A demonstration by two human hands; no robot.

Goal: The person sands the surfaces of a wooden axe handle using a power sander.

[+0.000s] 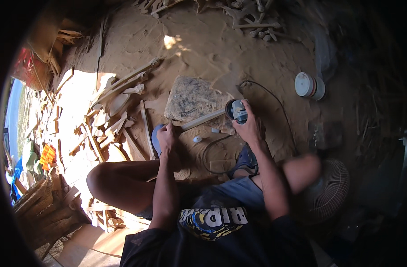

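My left hand (166, 138) is closed round the near end of a pale, straight wooden stick (203, 120). The stick slants up to the right, past the lower edge of a rough grey stone block (190, 95). At its far end, a grinder (240, 112) with a round black disc meets the wood, or sits just over it; I cannot tell which. My right hand (249, 127) grips the grinder's grey body from the right side, fingers wrapped over it. A dark cord (274, 95) loops over the ground beside the grinder.
Wood offcuts (110, 107) lie heaped at the left, partly in bright sun. More carved wooden pieces (257, 26) lie at the far edge. A white tub (305, 84) stands at the right, a round fan grille (330, 189) near my right knee. A small white object (197, 139) lies on the dusty ground.
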